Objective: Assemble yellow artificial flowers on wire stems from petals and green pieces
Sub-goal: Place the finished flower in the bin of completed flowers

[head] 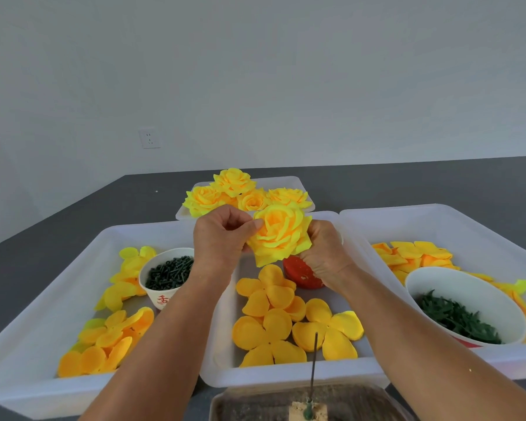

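Note:
A yellow artificial rose is held up over the middle tray. My left hand pinches its left petals between thumb and fingers. My right hand grips the flower from below and behind on its right side; what it holds underneath is hidden. Loose yellow petal pieces lie in the middle tray. A paper cup of dark green pieces stands in the left tray. A white bowl of green pieces sits in the right tray. A thin wire stem stands upright in a small block at the front.
Several finished yellow roses fill a far tray. More petals lie in the left tray and right tray. A red container sits under my right hand. A brown box is at the front edge.

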